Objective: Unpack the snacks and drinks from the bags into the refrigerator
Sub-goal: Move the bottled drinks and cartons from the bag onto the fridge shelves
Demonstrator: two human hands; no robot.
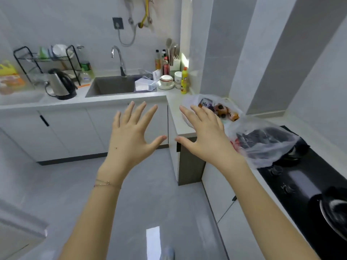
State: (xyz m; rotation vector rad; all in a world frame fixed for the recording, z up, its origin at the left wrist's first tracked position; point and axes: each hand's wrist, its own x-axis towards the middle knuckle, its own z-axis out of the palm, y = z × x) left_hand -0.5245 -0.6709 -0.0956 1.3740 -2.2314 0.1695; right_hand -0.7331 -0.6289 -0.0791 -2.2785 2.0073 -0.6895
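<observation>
Two clear plastic bags lie on the right-hand counter. The far bag (228, 107) shows a purple packet and small brown snack packs. The near bag (266, 141) holds dark items and rests partly on the black hob. My left hand (129, 136) is held up in mid-air over the floor, fingers spread, holding nothing. My right hand (204, 136) is spread the same way, in front of the counter edge and just left of the bags, touching nothing. No refrigerator is in view.
A sink (114, 86) with a tap sits in the back counter, with a kettle (61, 84) and dish rack (47, 62) to its left. Bottles and bowls crowd the corner, among them a yellow bottle (184, 80). The black hob (308, 182) carries a pan (334, 209) at the right edge.
</observation>
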